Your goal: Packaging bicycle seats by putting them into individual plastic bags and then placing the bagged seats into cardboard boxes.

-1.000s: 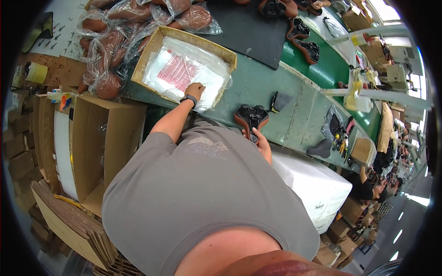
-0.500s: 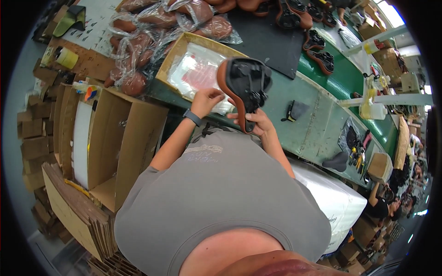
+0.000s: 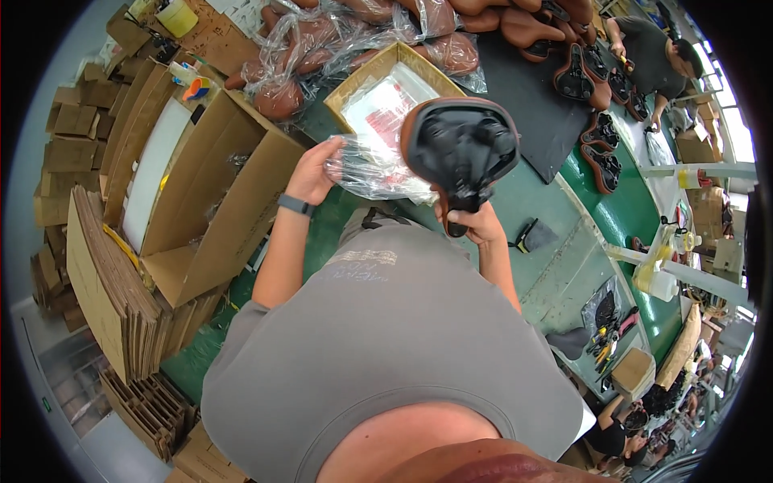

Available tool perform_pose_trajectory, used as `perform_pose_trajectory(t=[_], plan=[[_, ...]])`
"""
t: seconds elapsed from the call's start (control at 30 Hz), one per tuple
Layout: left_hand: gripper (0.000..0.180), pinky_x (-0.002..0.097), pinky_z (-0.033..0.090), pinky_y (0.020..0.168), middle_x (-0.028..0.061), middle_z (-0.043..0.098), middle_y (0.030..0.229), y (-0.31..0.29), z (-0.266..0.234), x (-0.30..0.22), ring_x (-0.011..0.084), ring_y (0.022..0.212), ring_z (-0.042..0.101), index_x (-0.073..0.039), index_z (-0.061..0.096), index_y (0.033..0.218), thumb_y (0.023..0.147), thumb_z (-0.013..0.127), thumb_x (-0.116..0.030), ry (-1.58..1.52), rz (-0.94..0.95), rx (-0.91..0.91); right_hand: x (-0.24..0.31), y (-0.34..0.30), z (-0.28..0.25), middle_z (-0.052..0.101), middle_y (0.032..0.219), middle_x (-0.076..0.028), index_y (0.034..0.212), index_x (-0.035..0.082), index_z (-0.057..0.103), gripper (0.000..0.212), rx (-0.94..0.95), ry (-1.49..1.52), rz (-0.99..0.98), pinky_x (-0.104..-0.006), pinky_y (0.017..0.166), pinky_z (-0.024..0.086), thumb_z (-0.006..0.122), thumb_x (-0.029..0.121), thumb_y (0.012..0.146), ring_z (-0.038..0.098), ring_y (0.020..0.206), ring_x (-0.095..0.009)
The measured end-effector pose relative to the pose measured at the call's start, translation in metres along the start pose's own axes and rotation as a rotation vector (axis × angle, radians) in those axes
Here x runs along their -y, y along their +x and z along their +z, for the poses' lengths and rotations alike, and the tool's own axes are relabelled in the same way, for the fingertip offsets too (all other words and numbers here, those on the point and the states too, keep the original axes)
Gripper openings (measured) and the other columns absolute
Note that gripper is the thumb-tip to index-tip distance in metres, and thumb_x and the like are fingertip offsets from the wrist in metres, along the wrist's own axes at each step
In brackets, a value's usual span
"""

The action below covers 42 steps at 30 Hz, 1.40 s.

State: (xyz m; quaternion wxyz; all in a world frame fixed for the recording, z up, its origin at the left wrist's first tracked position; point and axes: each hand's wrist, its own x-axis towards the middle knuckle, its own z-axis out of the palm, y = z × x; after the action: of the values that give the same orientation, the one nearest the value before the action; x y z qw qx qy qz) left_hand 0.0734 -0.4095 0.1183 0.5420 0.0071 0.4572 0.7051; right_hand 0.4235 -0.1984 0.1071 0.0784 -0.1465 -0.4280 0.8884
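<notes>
My right hand [image 3: 481, 224] grips a brown bicycle saddle [image 3: 460, 153] by its narrow nose, with the black underside turned up toward me. Pinched in my left hand [image 3: 314, 171] is the edge of a clear plastic bag [image 3: 366, 171], which stretches across toward the saddle. The bag and the saddle overlap in the view, but the saddle looks to be outside it. Beyond both hands stands a shallow cardboard box [image 3: 349, 90] of flat clear bags with red print.
Bagged brown saddles [image 3: 322, 48] are heaped at the far left of the bench. Unbagged saddles [image 3: 573, 71] lie at the far right on a black mat [image 3: 535, 137]. An open carton [image 3: 213, 193] stands by my left arm. Hand tools [image 3: 608, 338] lie at right; a co-worker [image 3: 656, 56] is beyond.
My left hand has drawn a clear bag from the box and moved left with it. The saddle in my right hand has shifted right, its underside turned more toward me.
</notes>
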Motion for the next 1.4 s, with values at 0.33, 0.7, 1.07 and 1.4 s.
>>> perform_pose_trajectory(t=[0.33,0.7,1.07,1.4], plan=[[0.022,0.0312,0.050,0.083,0.0016,0.067,0.090,0.002,0.154,-0.017,0.0132,0.089,0.063,0.000,0.084,0.103,0.106,0.078,-0.021,0.845,0.046,0.845,0.003,0.050,-0.008,0.070,0.124,-0.009,0.156,0.002,0.044,0.075,-0.517,0.534,0.153,-0.0349,0.088,0.064,0.081,-0.002,0.091,0.073,0.103,-0.020],[0.040,0.0324,0.059,0.083,-0.0002,0.071,0.126,0.285,0.171,-0.113,0.0150,0.111,0.068,-0.012,0.071,0.135,0.097,0.080,-0.021,0.308,0.078,0.030,0.156,0.164,-0.086,0.062,0.160,-0.014,0.161,0.002,0.056,0.064,-0.258,-0.261,-0.194,-0.0409,0.114,0.055,0.076,0.005,0.100,0.064,0.139,-0.026],[0.070,0.0322,0.062,0.086,0.0178,0.070,0.141,0.493,0.143,-0.161,0.0246,0.113,0.074,0.001,0.030,0.169,0.111,0.066,-0.008,0.340,0.679,-0.440,0.275,0.244,-0.567,0.066,0.131,-0.017,0.167,0.001,0.032,0.087,-1.367,-0.388,-0.413,-0.0430,0.083,0.067,0.082,0.017,0.098,0.077,0.106,-0.029],[0.018,0.0409,0.062,0.075,0.0141,0.081,0.100,0.339,0.165,0.112,0.0301,0.086,0.079,-0.009,0.080,0.112,0.101,0.078,-0.022,1.366,0.534,0.328,0.251,0.250,-0.658,0.064,0.102,-0.009,0.122,0.021,0.064,0.054,-1.023,0.557,-0.516,-0.0356,0.059,0.049,0.056,0.072,0.107,0.058,0.075,-0.022]])
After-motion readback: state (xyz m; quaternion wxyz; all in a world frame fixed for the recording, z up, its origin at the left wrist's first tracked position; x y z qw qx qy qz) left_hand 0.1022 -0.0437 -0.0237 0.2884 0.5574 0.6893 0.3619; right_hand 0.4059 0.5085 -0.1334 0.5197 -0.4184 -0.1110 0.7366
